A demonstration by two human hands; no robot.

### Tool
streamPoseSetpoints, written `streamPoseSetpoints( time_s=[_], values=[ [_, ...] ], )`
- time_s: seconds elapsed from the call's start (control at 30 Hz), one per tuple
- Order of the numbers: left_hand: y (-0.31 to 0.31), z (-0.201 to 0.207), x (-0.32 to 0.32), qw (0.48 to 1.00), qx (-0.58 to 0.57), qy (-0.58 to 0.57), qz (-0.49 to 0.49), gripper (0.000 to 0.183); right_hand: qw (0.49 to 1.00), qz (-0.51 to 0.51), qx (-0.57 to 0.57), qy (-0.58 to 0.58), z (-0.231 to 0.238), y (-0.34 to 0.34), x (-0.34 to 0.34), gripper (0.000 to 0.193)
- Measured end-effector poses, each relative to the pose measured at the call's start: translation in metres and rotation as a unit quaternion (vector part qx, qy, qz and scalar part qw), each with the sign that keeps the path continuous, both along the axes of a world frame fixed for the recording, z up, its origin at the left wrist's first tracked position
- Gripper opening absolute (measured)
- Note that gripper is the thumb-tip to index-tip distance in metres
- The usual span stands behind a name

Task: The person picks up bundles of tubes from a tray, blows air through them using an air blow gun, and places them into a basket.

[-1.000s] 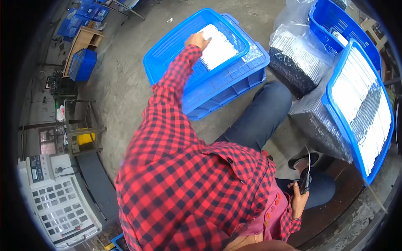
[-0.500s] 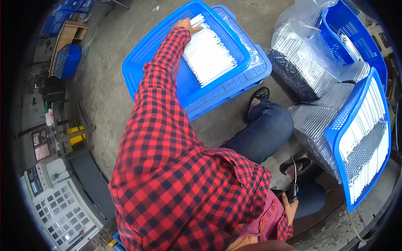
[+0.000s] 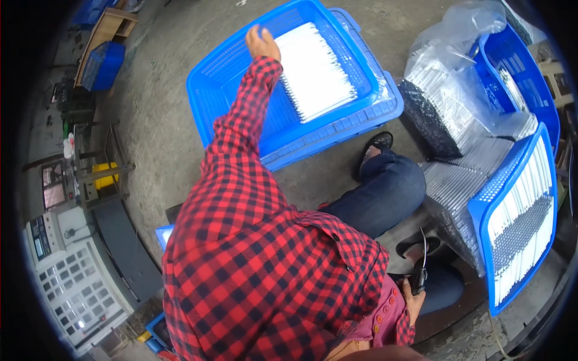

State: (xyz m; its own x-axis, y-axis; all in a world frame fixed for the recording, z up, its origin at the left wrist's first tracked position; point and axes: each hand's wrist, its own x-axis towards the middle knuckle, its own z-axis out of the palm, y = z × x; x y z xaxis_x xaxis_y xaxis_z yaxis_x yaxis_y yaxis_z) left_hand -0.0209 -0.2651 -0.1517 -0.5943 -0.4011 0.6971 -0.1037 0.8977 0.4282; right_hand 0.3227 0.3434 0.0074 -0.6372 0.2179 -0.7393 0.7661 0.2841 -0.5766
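My left arm in a red-and-black checked sleeve reaches forward into a blue plastic basket. My left hand lies at the far left corner of a flat stack of thin white sticks in that basket, its fingers bent down out of sight. The basket sits on top of a second blue crate. My right hand is low beside my knee, closed around a small black-handled tool with a thin metal tip pointing up.
On the right, a blue basket of white sticks leans on a wrapped bundle, with a clear bag of more sticks and another blue crate behind. A grey machine with a keypad stands at the lower left. The floor is concrete.
My left hand has slid from the middle of the white stack to its far left corner. The right hand has kept its hold on the tool.
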Motion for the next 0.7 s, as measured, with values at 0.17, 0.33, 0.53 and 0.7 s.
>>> streamPoseSetpoints(
  time_s=[0.17,0.33,0.53,0.7],
  values=[
    [-0.021,-0.041,0.012,0.828,0.491,-0.124,0.24,0.061,0.998,0.057,0.006,-0.024,-0.006,-0.003,-0.002,0.024],
    [-0.007,-0.073,-0.015,0.85,0.44,-0.202,0.205,0.064,0.999,0.039,0.017,0.006,0.003,-0.006,0.01,0.022],
    [-0.011,-0.055,-0.029,0.86,0.379,-0.27,0.211,0.053,0.999,0.02,0.007,0.039,-0.004,-0.001,0.024,0.02],
    [0.118,0.14,0.045,0.921,0.285,0.076,-0.253,0.023,0.998,0.018,0.001,0.052,-0.003,0.005,0.024,0.022]
  ],
)
